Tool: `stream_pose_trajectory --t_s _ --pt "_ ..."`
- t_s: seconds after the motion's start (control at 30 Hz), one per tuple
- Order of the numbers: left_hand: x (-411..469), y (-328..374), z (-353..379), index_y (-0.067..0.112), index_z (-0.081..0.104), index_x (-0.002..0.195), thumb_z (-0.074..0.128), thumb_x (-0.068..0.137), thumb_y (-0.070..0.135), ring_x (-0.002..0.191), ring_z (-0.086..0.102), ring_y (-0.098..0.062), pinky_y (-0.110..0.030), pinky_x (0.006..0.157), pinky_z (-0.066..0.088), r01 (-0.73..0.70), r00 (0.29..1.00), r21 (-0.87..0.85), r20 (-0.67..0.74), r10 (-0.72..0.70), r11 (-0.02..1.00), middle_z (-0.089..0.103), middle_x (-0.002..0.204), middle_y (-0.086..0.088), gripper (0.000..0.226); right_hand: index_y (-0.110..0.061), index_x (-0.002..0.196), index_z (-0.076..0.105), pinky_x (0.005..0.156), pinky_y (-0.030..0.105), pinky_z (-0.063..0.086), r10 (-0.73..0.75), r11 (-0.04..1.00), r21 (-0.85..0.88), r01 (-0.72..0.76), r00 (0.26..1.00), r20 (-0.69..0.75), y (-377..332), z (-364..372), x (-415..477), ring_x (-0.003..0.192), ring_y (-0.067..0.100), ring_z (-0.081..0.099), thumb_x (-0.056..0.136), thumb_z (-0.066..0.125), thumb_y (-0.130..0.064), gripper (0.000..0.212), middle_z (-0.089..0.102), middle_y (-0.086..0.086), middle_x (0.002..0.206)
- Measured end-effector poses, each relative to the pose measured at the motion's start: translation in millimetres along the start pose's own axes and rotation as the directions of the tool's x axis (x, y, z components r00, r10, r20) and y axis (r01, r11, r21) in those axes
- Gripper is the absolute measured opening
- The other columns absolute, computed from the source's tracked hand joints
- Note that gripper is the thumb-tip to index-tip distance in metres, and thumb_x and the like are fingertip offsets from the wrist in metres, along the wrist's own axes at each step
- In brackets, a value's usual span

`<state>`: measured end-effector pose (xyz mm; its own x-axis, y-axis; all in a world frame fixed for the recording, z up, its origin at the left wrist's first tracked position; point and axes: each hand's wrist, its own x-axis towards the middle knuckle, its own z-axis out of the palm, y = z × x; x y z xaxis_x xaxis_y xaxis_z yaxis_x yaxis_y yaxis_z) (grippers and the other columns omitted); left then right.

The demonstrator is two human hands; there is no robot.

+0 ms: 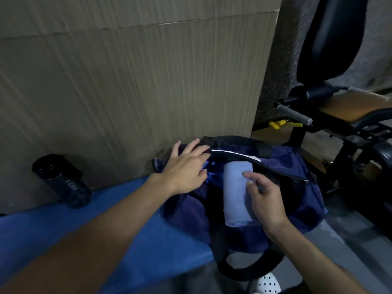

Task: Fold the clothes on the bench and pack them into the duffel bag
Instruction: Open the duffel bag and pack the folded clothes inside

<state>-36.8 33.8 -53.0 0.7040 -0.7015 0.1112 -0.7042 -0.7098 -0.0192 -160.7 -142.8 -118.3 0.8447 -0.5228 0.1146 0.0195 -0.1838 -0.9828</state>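
A navy duffel bag (294,166) sits at the right end of the blue bench (106,219), its top unzipped. A light blue rolled cloth (235,187) lies across the bag's opening. My right hand (265,200) grips the roll from its right side, fingers curled over it. My left hand (186,168) lies with straight fingers on the bag's far left edge, fingertips by the black strap (210,143). A bit of brighter blue fabric (209,172) shows inside the bag just under my left hand.
A dark water bottle (63,183) lies tilted on the bench against a big cardboard sheet (127,81). Black gym equipment with a grey handle (294,113) stands at right. The bag's black strap loop (250,270) hangs down near a white perforated shoe (269,285).
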Motion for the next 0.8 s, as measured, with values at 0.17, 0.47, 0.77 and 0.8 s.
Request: stream_pose_trajectory --t_s 0.17,0.47,0.77,0.8 --pt "24 -7 -9 0.018 0.036 0.151 0.042 0.101 0.027 0.152 0.003 -0.006 -0.049 0.119 0.014 -0.018 0.998 -0.093 -0.063 0.012 0.996 0.012 0.165 0.013 0.051 -0.021 0.119 0.062 0.093 0.024 0.043 0.022 0.991 -0.131 -0.024 1.0 -0.013 -4 10 20 0.11 0.01 0.052 0.083 0.076 -0.023 0.039 0.051 -0.003 0.122" --pt "57 -9 -32 0.019 0.033 0.152 0.043 0.101 0.026 0.151 0.006 -0.003 -0.047 0.119 0.016 -0.081 0.993 -0.212 -0.102 0.061 0.974 0.014 0.164 0.015 0.052 -0.006 0.138 0.049 0.09 0.021 0.042 0.041 0.978 -0.207 -0.029 0.998 0.053 -6 50 99 0.117 0.02 0.054 0.085 0.067 -0.005 0.055 0.056 0.009 0.126" --pt "46 -27 -24 0.023 0.029 0.154 0.05 0.099 0.026 0.149 0.008 -0.001 -0.041 0.118 0.018 -0.113 0.991 -0.222 -0.094 0.094 0.968 0.007 0.164 0.019 0.059 -0.017 0.146 0.04 0.117 0.04 0.023 -0.102 0.665 -0.716 0.211 0.976 0.193 11 62 101 0.145 0.031 0.022 0.091 0.044 -0.045 0.062 0.023 0.015 0.158" --pt "46 -28 -24 0.024 0.028 0.154 0.051 0.099 0.025 0.149 0.008 -0.001 -0.041 0.119 0.018 -0.115 0.991 -0.227 -0.092 0.096 0.967 0.006 0.164 0.02 0.06 -0.022 0.151 0.031 0.119 0.043 0.015 -0.141 0.566 -0.78 0.266 0.964 0.227 12 62 95 0.148 0.028 0.011 0.089 0.031 -0.058 0.071 0.012 0.009 0.162"
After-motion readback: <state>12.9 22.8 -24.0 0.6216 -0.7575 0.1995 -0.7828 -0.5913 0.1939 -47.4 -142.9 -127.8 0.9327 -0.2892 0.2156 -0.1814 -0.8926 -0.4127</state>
